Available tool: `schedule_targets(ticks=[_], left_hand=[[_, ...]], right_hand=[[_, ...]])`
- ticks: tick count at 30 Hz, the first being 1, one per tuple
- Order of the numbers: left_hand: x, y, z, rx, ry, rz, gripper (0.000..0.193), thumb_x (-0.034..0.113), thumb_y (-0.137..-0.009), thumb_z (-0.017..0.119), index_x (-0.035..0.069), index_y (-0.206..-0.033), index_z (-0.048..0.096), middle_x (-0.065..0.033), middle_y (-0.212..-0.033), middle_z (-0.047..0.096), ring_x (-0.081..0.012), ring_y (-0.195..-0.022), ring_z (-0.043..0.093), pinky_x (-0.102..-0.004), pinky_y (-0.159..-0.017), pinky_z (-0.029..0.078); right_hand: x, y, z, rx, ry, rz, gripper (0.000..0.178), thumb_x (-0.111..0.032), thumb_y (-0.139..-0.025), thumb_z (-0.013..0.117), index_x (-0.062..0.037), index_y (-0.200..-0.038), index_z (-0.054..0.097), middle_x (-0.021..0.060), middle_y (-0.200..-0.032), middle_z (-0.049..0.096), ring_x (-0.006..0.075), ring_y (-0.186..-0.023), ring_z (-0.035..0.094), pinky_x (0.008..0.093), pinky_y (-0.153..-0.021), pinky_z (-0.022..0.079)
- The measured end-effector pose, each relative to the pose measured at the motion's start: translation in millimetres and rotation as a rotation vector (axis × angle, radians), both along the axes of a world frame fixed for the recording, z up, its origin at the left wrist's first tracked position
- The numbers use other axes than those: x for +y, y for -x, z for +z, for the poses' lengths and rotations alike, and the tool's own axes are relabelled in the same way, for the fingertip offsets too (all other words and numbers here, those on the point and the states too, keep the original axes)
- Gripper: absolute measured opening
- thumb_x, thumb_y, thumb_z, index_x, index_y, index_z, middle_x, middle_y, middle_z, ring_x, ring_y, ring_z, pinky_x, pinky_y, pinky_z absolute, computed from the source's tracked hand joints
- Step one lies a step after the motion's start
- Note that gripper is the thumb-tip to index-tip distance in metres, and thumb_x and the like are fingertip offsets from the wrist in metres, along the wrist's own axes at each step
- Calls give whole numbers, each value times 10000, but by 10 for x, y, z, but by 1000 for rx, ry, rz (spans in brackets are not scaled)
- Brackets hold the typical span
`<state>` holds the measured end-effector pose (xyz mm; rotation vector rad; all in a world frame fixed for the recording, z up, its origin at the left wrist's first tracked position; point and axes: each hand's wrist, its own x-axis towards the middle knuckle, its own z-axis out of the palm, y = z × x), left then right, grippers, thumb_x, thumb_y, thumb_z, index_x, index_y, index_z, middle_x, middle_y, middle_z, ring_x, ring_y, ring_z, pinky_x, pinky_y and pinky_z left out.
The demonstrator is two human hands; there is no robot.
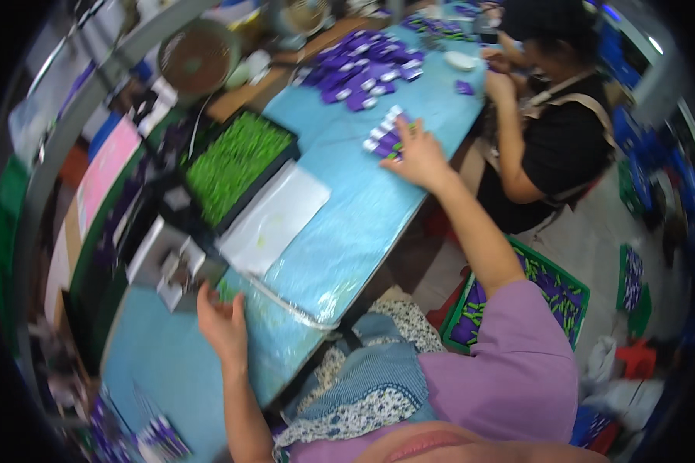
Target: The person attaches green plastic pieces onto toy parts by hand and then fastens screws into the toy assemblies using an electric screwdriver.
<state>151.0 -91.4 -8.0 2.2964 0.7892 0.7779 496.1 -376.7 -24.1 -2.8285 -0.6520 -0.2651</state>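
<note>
Purple packets on the blue tabletop (pixel 347 224)

A small stack of purple-and-white packets (pixel 386 137) lies under the right hand (pixel 417 158); a larger loose pile of purple packets (pixel 367 68) sits farther along; more purple packets (pixel 161 438) lie at the near-left edge.

A long table (pixel 347 224) is running away from the camera, covered in light blue sheeting that is shining under overhead light. A grey metal frame (pixel 77 116) is curving along its left side. Beside the table the floor (pixel 594 231) is showing pale grey. A green crate (pixel 552 289) is sitting on it near the table, and more blue and green crates (pixel 633 282) are standing further right. At the far end a round fan (pixel 199 55) is facing the table.
</note>
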Motion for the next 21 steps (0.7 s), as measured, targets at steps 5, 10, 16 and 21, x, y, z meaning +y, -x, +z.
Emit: schedule_targets(ticks=[5, 10, 16, 21], left_hand=[[-128, 171, 45, -90, 99, -67, 553, -3, -773, 711, -63, -1253, 443, -156, -1058, 551, -141, -684, 577, -250, -603, 489], [-205, 250, 50, -78, 57, -80, 479, 20, -815, 662, -69, -1235, 448, -153, -1105, 531, -153, -718, 562, -268, -631, 482], [-221, 421, 22, -153, 134, -24, 439, 42, -821, 649, -65, -1209, 472, -149, -1113, 531, -160, -735, 568, -276, -639, 485], [-298, 616, 77, -180, 144, 1, 438, 44, -809, 657, -58, -1197, 483, -148, -1116, 537, -167, -744, 575, -280, -662, 500]], right_hand=[[16, 126, 203, 45, 37, -12, 753, -313, -775, 664, -77, -1383, 288, 371, -1322, 324, 503, -1063, 499, 531, -880, 450], [-71, 44, 222, 31, -39, -62, 683, -134, -786, 577, -100, -1398, 275, 309, -1170, 425, 470, -980, 523, 511, -812, 491], [-13, -52, 235, 40, 54, -104, 728, -192, -821, 603, -56, -1431, 229, 349, -1173, 467, 469, -1034, 527, 514, -808, 501], [-143, -217, 188, 143, -317, -95, 656, -166, -791, 585, -9, -1376, 331, 270, -944, 631, 415, -832, 619, 471, -761, 501]])
